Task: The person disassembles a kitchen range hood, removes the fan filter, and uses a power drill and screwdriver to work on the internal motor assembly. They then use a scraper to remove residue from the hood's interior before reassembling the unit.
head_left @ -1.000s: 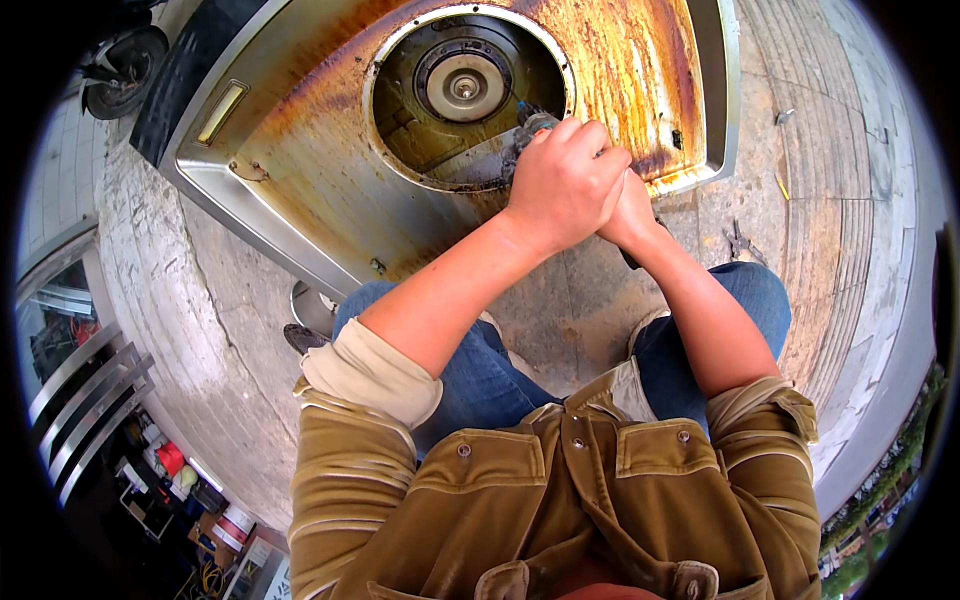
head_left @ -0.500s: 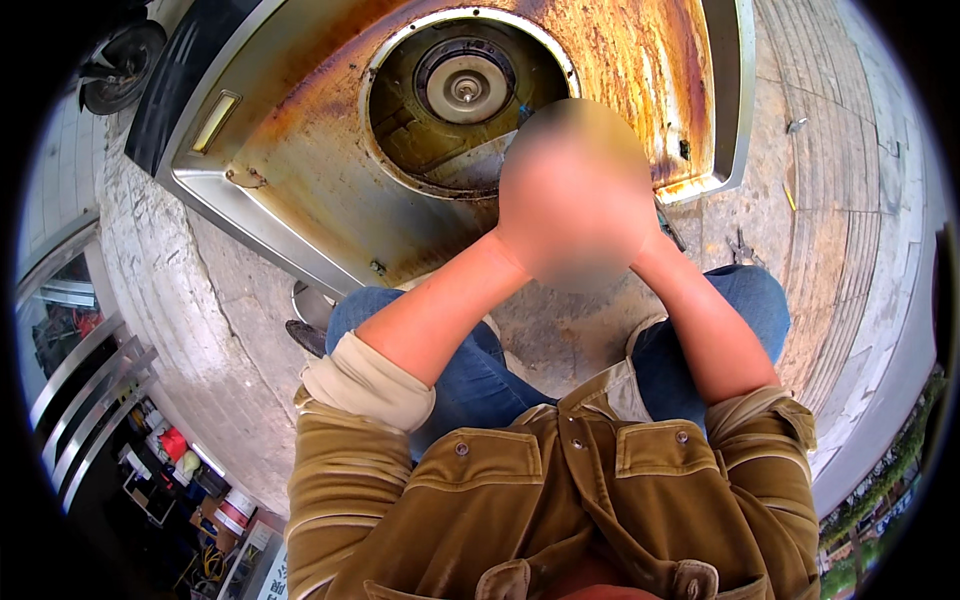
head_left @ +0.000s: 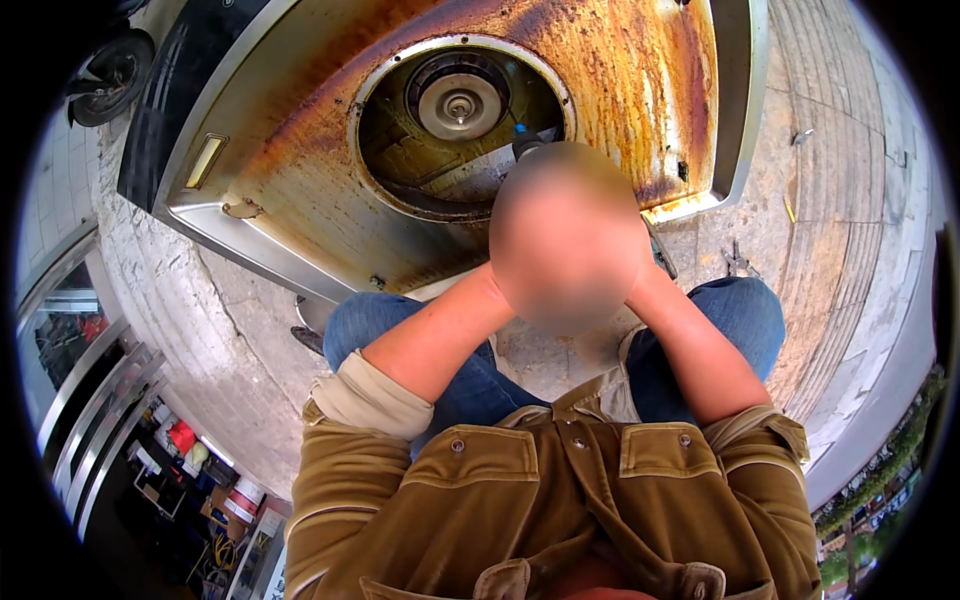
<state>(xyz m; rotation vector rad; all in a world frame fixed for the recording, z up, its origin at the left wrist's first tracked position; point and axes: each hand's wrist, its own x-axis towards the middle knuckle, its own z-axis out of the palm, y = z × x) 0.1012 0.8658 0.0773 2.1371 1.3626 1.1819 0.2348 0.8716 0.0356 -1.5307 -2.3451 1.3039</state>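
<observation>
Both my hands are together over the near right rim of a round opening (head_left: 362, 165) in a grease-stained range hood (head_left: 310, 215). A blur covers my left hand (head_left: 530, 255) and my right hand (head_left: 612, 250), so their fingers cannot be seen. Just beyond them, a dark tool with a blue collar (head_left: 521, 131) juts into the opening. Its thin shaft points toward the round metal motor (head_left: 459, 107) inside. How each hand meets the tool is hidden.
Pliers (head_left: 738, 259) lie on the paving by my right knee, with a yellow stick (head_left: 790, 210) farther out. A dark-handled tool (head_left: 661, 253) is partly hidden beside my right wrist. Shelves of goods (head_left: 190, 465) stand at lower left. A wheel (head_left: 110, 85) shows at far left.
The view has shifted a little, and the hood sits lower in it. My hands have drawn slightly nearer to me, and more of the dark tool shows beyond them.
</observation>
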